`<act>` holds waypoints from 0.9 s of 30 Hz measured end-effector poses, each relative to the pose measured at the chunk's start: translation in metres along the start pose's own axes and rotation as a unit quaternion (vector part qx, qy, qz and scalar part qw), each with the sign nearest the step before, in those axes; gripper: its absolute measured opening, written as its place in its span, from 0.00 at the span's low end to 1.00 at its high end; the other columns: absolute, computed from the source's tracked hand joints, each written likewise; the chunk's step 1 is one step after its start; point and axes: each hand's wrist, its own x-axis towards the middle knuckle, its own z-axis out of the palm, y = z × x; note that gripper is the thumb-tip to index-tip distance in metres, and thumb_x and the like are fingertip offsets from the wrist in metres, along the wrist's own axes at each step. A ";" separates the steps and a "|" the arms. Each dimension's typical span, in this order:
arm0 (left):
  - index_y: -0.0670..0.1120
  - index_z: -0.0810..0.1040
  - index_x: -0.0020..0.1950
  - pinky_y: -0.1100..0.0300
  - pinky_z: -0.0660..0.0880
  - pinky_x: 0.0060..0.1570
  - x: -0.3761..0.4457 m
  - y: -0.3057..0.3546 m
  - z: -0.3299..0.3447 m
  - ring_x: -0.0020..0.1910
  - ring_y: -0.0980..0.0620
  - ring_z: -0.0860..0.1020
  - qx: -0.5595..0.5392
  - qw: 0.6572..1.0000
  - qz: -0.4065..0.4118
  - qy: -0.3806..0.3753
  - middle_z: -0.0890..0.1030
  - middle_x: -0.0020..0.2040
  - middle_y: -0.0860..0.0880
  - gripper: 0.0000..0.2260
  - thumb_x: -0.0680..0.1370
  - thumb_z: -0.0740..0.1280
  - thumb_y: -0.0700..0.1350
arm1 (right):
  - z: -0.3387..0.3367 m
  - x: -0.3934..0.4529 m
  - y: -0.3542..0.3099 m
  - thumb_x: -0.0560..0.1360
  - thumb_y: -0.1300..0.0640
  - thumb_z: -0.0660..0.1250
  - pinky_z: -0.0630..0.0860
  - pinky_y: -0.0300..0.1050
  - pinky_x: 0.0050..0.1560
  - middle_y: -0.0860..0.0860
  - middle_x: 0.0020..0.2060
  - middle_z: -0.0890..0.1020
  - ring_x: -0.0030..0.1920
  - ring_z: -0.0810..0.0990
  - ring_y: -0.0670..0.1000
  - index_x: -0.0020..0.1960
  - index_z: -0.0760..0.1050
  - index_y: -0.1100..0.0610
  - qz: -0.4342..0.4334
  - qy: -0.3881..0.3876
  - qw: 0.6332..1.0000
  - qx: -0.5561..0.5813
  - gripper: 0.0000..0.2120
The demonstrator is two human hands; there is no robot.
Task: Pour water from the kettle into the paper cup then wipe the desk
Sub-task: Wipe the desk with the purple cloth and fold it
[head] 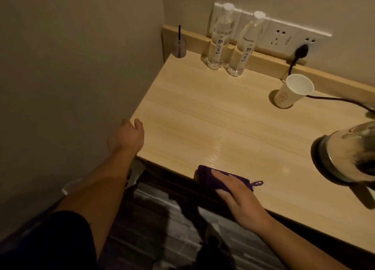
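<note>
the left hand hangs at the near left corner of the desk, its forearm reaching in from the lower left; the fingers curl loosely inward and hold nothing, and it is hard to tell whether they touch the desk edge. beyond it, in the far left corner against the wall, a small clear cup with a dark straw stands upright. further right along the back ledge two clear water bottles with white caps stand side by side, nearly touching, in front of a white socket panel. at the near edge of the desk, about the middle, a dark purple cloth lies bunched on the wood, a small loop sticking out at its right end. the right hand lies flat on top of the cloth, fingers stretched out and pressed down on it rather than closed around it. a glossy patch shows on the wood just beyond the cloth. to the right, near the back ledge, the paper cup stands upright, white inside, with a faint logo on its side; whether it holds water cannot be told. a black plug sits in the socket above it, and its cord runs behind the cup toward the right. at the far right edge the kettle, blurred and partly cut off, sits on its round base, well apart from the cup.
</note>
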 end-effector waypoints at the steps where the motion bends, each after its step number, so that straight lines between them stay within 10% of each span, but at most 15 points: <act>1: 0.40 0.71 0.65 0.46 0.69 0.46 0.001 0.000 0.000 0.52 0.33 0.78 0.000 1.000 -0.002 0.000 0.79 0.56 0.35 0.28 0.81 0.47 0.60 | -0.009 0.001 -0.008 0.76 0.43 0.62 0.69 0.43 0.61 0.39 0.59 0.80 0.61 0.76 0.44 0.66 0.72 0.42 0.062 0.023 0.990 0.123 0.19; 6: 0.41 0.72 0.63 0.48 0.67 0.42 0.003 -0.002 0.006 0.49 0.34 0.78 0.002 1.000 -0.002 0.007 0.80 0.54 0.36 0.30 0.78 0.45 0.62 | -0.072 0.048 -0.019 0.76 0.46 0.62 0.79 0.52 0.48 0.57 0.53 0.84 0.51 0.83 0.57 0.62 0.75 0.58 0.241 0.137 0.787 0.552 0.20; 12: 0.39 0.73 0.64 0.43 0.72 0.53 0.000 0.000 0.010 0.54 0.32 0.77 -0.030 0.999 -0.016 0.009 0.79 0.57 0.34 0.32 0.78 0.47 0.63 | -0.155 0.181 -0.015 0.79 0.44 0.56 0.76 0.52 0.50 0.48 0.50 0.82 0.52 0.79 0.54 0.56 0.74 0.42 0.059 0.259 0.960 0.091 0.11; 17: 0.41 0.73 0.62 0.44 0.74 0.50 0.005 -0.005 0.010 0.51 0.33 0.78 0.003 1.000 -0.020 0.003 0.80 0.54 0.36 0.30 0.78 0.47 0.63 | -0.148 0.268 0.047 0.79 0.54 0.60 0.65 0.56 0.66 0.58 0.68 0.72 0.67 0.69 0.61 0.72 0.64 0.57 -0.083 0.041 0.922 -0.376 0.22; 27: 0.39 0.72 0.63 0.44 0.72 0.51 0.009 0.001 0.005 0.53 0.32 0.77 0.006 1.000 -0.009 0.017 0.79 0.57 0.34 0.28 0.80 0.49 0.60 | -0.108 0.216 0.069 0.81 0.48 0.56 0.53 0.56 0.72 0.56 0.75 0.63 0.75 0.58 0.56 0.76 0.59 0.57 -0.089 0.030 0.923 -0.374 0.26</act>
